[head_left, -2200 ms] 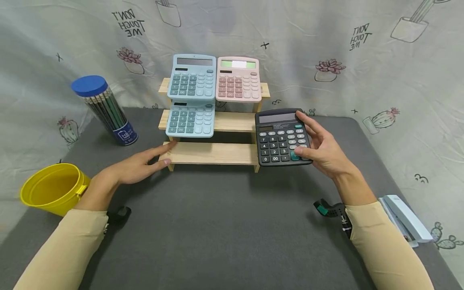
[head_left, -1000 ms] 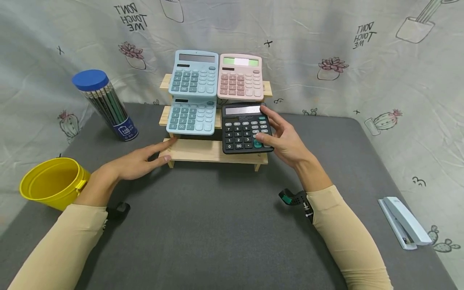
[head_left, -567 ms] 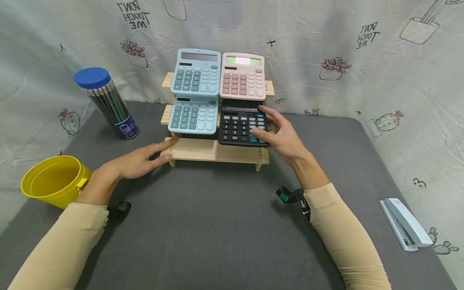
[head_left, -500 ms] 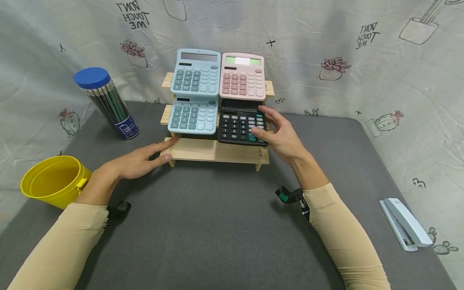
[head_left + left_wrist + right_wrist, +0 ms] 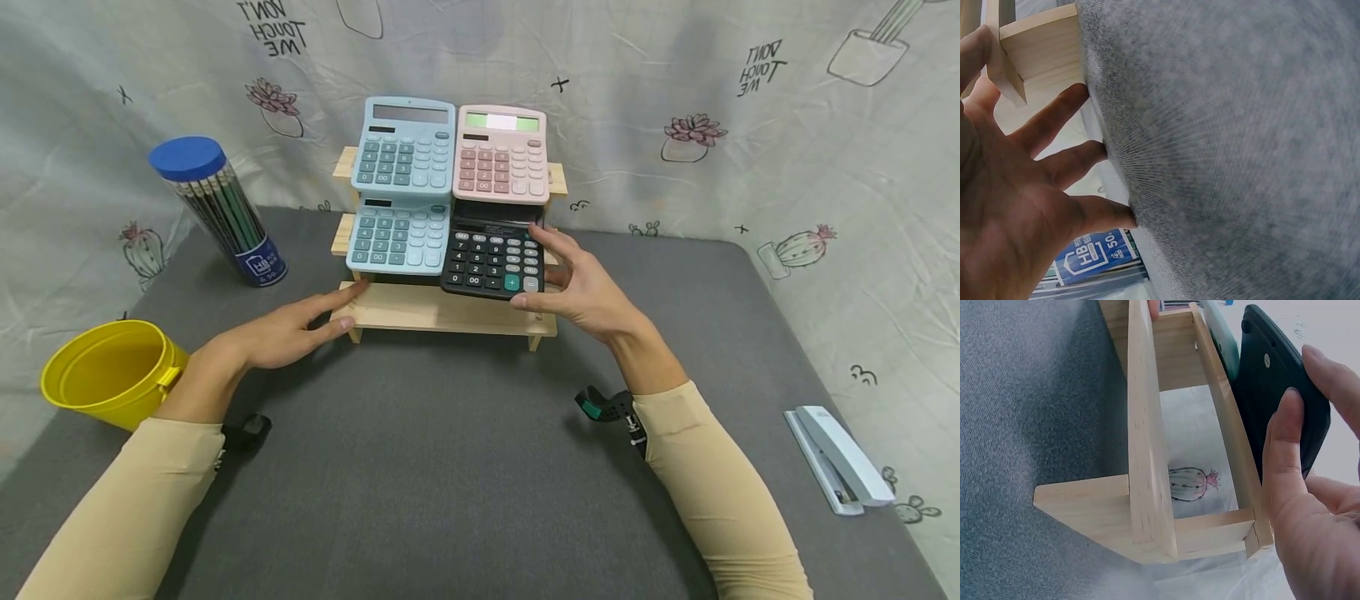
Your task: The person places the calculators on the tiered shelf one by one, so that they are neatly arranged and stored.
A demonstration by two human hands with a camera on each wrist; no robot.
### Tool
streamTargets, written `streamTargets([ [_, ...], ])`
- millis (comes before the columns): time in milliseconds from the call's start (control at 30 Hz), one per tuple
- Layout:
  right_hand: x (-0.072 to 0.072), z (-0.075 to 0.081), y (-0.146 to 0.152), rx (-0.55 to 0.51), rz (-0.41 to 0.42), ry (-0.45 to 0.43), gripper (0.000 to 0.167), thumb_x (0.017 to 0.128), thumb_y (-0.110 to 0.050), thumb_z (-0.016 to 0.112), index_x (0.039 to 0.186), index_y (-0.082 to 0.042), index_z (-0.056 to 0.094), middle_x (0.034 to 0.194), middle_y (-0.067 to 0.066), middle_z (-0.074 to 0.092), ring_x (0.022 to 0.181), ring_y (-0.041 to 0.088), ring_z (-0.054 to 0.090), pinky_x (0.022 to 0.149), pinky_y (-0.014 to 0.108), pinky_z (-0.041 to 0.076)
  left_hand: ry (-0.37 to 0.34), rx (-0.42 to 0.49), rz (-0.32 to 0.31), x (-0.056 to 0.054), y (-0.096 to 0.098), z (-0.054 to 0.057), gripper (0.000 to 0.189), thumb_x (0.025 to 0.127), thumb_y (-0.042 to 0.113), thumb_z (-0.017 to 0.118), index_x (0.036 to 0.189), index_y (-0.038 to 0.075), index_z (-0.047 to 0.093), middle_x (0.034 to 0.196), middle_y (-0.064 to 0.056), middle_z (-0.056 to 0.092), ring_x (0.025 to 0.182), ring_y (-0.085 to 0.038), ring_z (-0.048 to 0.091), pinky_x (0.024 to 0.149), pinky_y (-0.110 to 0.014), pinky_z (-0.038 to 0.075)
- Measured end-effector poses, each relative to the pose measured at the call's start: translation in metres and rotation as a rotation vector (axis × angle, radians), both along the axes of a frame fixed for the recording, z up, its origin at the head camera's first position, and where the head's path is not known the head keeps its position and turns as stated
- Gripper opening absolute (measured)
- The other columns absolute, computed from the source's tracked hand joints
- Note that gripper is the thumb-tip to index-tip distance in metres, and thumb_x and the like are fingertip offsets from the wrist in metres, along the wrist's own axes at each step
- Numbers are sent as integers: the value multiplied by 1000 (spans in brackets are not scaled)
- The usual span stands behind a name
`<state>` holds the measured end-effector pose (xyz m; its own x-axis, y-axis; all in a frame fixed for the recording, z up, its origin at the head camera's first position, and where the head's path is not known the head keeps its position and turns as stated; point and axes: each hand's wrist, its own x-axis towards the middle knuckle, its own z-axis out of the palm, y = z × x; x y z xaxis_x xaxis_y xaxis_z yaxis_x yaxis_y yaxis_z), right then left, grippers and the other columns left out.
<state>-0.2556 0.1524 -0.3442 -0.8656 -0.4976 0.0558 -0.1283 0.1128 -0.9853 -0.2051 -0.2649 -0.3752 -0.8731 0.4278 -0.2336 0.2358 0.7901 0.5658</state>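
Note:
A black calculator (image 5: 492, 258) leans on the middle tier of a small wooden rack (image 5: 442, 310), below a pink calculator (image 5: 501, 158) and right of a blue calculator (image 5: 397, 237). My right hand (image 5: 585, 287) holds it by its right side, thumb at the lower right corner and index finger along the right edge. The right wrist view shows the calculator's dark underside (image 5: 1272, 381) with the thumb against it. My left hand (image 5: 281, 333) rests beside the rack's lowest shelf, index finger and thumb at its left end. Its other fingers (image 5: 1047, 122) are spread at the table surface.
Another blue calculator (image 5: 402, 146) stands on the top tier. A tub of pencils (image 5: 228, 212) with a blue lid and a yellow bucket (image 5: 112, 371) are on the left. A light blue stapler (image 5: 840, 458) lies on the grey table (image 5: 420, 467) at the right.
My right hand brought the black calculator leftward onto the middle tier. Since then it has shifted slightly left and turned, and the thumb slid from its keys to its lower corner. The left hand stayed.

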Motion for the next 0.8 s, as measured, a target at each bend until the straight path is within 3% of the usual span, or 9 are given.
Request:
streamTargets([
  [333,-3,-2,0,125,-46,124,102,86,-10,85,165,-15,22,172,-2,5,127,34,60,87,31,59,-4,-12,8,0,0,0,63,110,52,37,166,36,12,173,-2,10,157,-42,13,118,-71,14],
  [567,-6,-4,3,214,-72,221,102,86,-16,86,165,-13,21,171,0,8,108,33,66,78,29,60,-8,-19,16,-1,0,0,63,110,53,37,165,39,11,173,-2,10,156,-43,13,117,-72,15],
  [800,-8,-5,0,180,-63,215,97,90,-13,82,165,-13,21,170,5,11,109,34,68,78,29,60,-10,-22,22,0,0,1,63,110,53,37,165,38,11,173,-3,10,156,-42,13,117,-71,15],
])
